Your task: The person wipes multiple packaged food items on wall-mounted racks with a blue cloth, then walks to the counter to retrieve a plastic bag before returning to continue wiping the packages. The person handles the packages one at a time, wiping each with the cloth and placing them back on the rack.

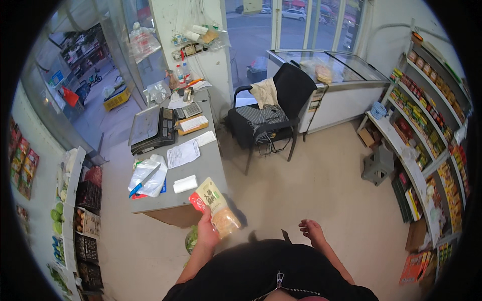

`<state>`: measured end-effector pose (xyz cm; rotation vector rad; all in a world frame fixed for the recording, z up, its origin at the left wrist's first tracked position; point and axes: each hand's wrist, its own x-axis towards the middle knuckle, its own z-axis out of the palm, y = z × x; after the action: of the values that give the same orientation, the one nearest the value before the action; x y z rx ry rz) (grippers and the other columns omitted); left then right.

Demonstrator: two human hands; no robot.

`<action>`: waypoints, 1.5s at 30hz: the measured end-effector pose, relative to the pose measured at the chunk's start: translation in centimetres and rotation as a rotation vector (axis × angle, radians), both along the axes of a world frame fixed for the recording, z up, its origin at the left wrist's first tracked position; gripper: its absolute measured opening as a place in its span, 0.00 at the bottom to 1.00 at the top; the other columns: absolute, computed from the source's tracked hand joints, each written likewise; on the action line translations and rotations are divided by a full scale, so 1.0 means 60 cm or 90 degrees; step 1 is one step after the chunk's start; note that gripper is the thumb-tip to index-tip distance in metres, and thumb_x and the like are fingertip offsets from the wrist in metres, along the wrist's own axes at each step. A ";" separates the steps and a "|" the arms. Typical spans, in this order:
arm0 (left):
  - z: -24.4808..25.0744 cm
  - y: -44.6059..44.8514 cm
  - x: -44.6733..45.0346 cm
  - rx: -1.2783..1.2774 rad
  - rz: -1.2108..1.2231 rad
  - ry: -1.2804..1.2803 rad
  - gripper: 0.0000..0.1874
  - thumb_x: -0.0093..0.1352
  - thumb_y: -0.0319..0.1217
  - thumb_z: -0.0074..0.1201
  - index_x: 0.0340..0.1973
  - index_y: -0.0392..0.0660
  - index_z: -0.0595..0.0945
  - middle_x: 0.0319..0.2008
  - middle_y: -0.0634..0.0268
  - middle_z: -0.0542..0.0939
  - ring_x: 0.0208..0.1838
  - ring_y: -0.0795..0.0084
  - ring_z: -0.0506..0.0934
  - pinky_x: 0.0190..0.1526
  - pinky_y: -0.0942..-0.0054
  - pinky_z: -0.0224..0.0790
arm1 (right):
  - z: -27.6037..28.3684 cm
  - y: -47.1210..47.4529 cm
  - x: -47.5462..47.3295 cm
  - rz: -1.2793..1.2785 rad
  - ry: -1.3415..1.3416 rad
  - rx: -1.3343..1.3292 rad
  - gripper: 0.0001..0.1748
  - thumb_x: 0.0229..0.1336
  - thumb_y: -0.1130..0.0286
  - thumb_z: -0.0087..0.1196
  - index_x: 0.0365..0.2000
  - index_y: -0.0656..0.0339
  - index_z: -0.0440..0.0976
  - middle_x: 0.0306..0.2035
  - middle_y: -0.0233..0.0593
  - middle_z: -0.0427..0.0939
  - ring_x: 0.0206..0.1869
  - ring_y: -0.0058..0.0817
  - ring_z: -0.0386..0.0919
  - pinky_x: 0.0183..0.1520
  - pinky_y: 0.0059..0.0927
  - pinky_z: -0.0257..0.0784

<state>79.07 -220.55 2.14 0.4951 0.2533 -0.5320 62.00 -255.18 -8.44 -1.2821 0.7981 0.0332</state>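
Note:
My left hand [209, 231] grips a plastic food pouch [215, 210] by its left side. The pouch is cream and red, bears printed writing, and shows an orange-brown filling near its lower end. It is held just off the front corner of a grey counter [211, 161]. Over the floor to the right, my right hand [311, 230] is empty, its fingers loosely bent and somewhat apart. Nearest the pouch on the counter lies a small white roll [185, 183]. Left of that, a blue-handled knife [145, 181] rests on a stack of clear plastic bags [154, 169].
A digital scale [156, 129], a calculator [189, 110] and papers [183, 154] occupy the counter. Beyond it stand a black armchair [273, 109] with cloths and a chest freezer [339, 101]. Stocked shelves [425, 109] and a grey stool [377, 165] are right; vegetable crates [88, 222] left.

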 end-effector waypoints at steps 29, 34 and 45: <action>0.036 -0.237 0.307 0.100 0.525 -0.048 0.29 0.73 0.52 0.42 0.62 0.45 0.68 0.56 0.62 0.75 0.57 0.63 0.73 0.59 0.61 0.65 | -0.049 -0.200 0.872 0.555 0.019 0.018 0.17 0.63 0.55 0.52 0.45 0.55 0.74 0.40 0.30 0.77 0.40 0.20 0.74 0.43 0.26 0.69; 0.028 -0.168 0.358 0.082 0.553 -0.155 0.27 0.74 0.50 0.40 0.59 0.45 0.71 0.55 0.62 0.76 0.55 0.62 0.75 0.57 0.59 0.68 | -0.012 -0.111 1.005 0.641 -0.085 0.008 0.15 0.63 0.58 0.53 0.43 0.58 0.74 0.38 0.28 0.78 0.37 0.16 0.74 0.36 0.21 0.69; 0.030 -0.094 0.450 0.032 0.685 -0.115 0.26 0.75 0.50 0.38 0.58 0.45 0.72 0.55 0.61 0.76 0.55 0.61 0.75 0.58 0.58 0.67 | 0.163 -0.009 1.318 0.632 -0.241 -0.152 0.15 0.66 0.62 0.48 0.47 0.59 0.73 0.40 0.28 0.78 0.39 0.14 0.72 0.40 0.18 0.68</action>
<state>106.05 -226.16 3.96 0.3847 0.3196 0.5656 141.09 -255.73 1.36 -1.7370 -0.2178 0.4859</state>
